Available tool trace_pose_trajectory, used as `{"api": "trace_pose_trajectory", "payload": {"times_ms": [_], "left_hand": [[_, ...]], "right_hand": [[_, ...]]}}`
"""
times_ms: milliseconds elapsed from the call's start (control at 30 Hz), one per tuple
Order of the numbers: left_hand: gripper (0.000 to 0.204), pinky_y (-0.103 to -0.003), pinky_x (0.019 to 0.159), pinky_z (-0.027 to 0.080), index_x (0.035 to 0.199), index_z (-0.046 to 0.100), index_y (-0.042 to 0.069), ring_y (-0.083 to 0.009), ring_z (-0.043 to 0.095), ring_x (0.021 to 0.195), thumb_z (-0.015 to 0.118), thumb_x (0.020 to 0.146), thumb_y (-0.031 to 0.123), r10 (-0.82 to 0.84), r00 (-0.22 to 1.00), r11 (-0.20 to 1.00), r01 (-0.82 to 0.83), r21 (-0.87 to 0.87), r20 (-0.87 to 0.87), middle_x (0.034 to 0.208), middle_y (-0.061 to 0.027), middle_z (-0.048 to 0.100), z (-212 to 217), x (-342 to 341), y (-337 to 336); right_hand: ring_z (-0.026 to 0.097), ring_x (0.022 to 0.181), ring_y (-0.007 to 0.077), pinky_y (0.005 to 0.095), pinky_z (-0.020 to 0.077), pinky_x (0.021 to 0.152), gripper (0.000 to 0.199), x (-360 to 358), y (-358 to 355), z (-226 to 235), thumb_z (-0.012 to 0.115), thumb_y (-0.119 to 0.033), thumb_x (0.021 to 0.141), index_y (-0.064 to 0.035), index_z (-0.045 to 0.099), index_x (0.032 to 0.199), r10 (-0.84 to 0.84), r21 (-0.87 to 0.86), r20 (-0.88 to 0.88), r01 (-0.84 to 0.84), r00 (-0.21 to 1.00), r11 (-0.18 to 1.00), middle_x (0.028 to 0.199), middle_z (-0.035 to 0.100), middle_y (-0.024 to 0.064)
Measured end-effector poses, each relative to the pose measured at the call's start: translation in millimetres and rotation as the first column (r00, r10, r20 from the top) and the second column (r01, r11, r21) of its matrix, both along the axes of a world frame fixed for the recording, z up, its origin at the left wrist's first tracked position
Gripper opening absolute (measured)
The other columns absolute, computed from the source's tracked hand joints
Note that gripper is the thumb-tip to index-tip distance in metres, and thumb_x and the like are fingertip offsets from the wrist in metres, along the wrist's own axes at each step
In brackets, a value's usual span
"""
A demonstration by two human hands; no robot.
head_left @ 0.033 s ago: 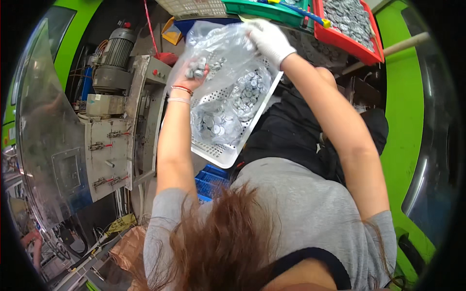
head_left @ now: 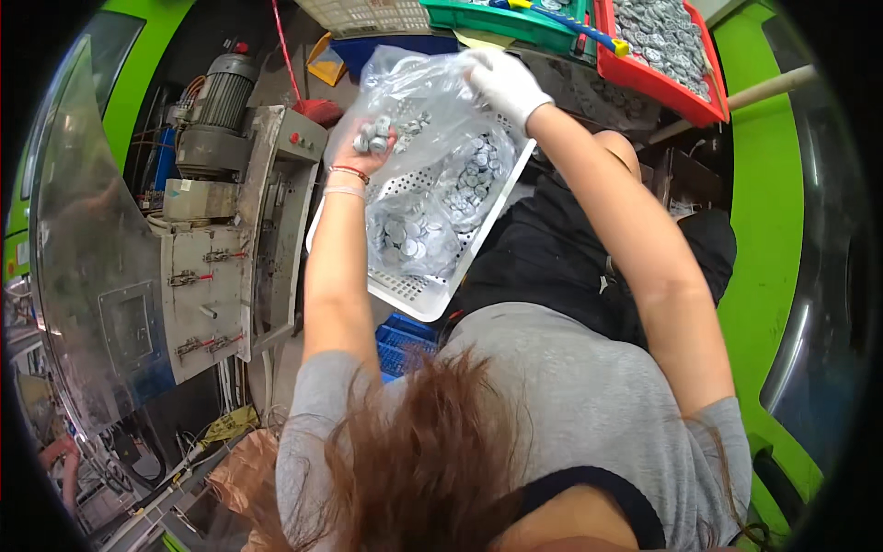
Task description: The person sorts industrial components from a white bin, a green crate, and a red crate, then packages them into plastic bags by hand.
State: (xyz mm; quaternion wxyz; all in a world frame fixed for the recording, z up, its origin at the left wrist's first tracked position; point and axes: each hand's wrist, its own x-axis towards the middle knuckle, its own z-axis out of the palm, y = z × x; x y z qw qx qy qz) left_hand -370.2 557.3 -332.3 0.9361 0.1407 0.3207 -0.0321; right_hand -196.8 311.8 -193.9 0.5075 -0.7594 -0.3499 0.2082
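My left hand (head_left: 370,147), bare with thin bracelets at the wrist, is closed on a handful of small grey metal pieces (head_left: 375,133) at the mouth of a clear plastic bag (head_left: 432,120). My right hand (head_left: 504,83), in a white glove, grips the bag's upper edge and holds it up. The lower part of the bag is full of round silver discs (head_left: 414,235). It rests in a white perforated tray (head_left: 414,293) that lies tilted across my lap.
A red bin (head_left: 676,92) of metal discs and a green bin (head_left: 478,18) stand at the top. A grey machine with a motor (head_left: 221,101) is at the left. A blue crate (head_left: 405,339) sits below the tray, and a green frame (head_left: 763,276) is at the right.
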Motion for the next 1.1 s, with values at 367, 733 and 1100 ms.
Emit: {"api": "trace_pose_trajectory", "payload": {"times_ms": [367,733,1100], "left_hand": [[0.036,-0.033,0.054,0.048,0.114,0.051,0.014,-0.0276,0.059,0.077,0.058,0.078,0.016,-0.196,0.975,0.980,0.191,0.058,0.106,0.095,-0.0140,0.058,41.5,-3.8,-140.7],[0.053,-0.030,0.058,0.054,0.127,0.037,0.005,-0.0183,0.059,0.082,0.055,0.078,0.004,-0.822,0.495,0.566,0.766,0.304,0.282,0.104,-0.0102,0.055,162.8,4.1,-336.6],[0.063,-0.032,0.058,0.054,0.133,0.029,0.003,-0.0244,0.059,0.083,0.053,0.076,0.006,-0.823,0.452,0.553,0.777,0.301,0.344,0.110,-0.0148,0.056,187.7,-6.6,-386.6]], "right_hand": [[0.055,0.091,0.0152,0.0283,0.0462,0.078,0.036,-34.0,-179.0,-21.2,0.052,-0.019,0.090,-0.0018,0.047,0.121,-0.178,-0.035,-0.497,0.186,0.849,0.982,0.110,0.055,0.0088],[0.058,0.090,0.0261,0.0337,0.0468,0.079,0.028,-134.1,-277.4,65.0,0.064,-0.014,0.075,-0.0090,0.059,0.102,-0.165,-0.149,0.231,0.203,0.959,0.968,0.100,0.058,0.0073],[0.057,0.083,0.0221,0.0308,0.0465,0.071,0.029,-159.6,-326.9,79.1,0.066,0.000,0.063,-0.0073,0.062,0.091,-0.368,0.109,0.379,0.354,0.849,0.929,0.090,0.058,0.0067]]}}
